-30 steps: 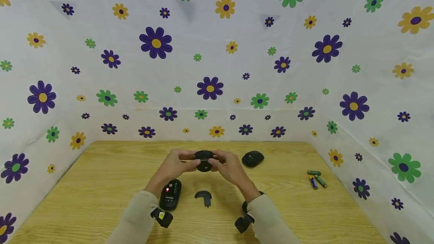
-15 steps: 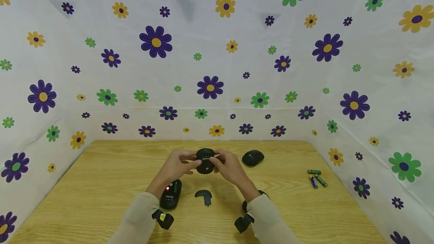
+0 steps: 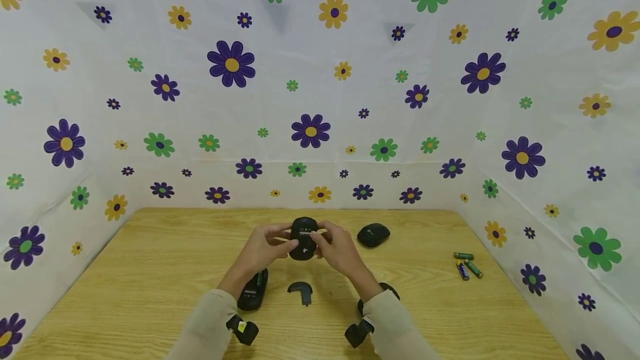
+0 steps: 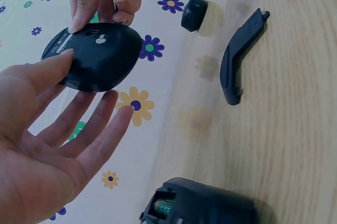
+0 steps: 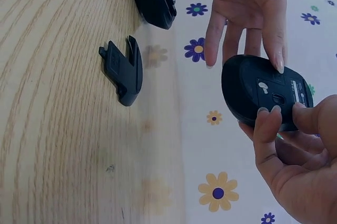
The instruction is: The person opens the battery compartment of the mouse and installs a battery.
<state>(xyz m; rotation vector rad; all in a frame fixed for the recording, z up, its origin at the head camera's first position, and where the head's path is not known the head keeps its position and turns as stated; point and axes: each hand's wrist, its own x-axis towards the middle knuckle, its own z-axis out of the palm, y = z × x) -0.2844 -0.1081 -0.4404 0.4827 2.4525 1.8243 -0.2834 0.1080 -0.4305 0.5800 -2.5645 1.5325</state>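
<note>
Both hands hold up a black computer mouse (image 3: 304, 239) above the middle of the table, its underside with label and sensor facing me. My left hand (image 3: 263, 247) pinches its left edge, thumb on the underside and fingers behind. On the other side my right hand (image 3: 338, 244) grips the right edge, its thumb on the underside. Below them lies a dark grey battery cover (image 4: 239, 55), loose on the table. A second mouse (image 3: 254, 291) rests upside down near the left wrist, its compartment uncovered with a green battery (image 4: 164, 206) inside.
Farther back right stands another black mouse (image 3: 373, 235). Several loose batteries (image 3: 469, 265) lie near the table's right edge. Another black object (image 3: 389, 290) is partly hidden by the right forearm. A flowered cloth (image 3: 320, 93) surrounds the wooden table (image 3: 175, 254).
The held mouse has tilted so more of its underside faces me. The red light seen on the left mouse earlier is hidden now. Both hands keep their hold.
</note>
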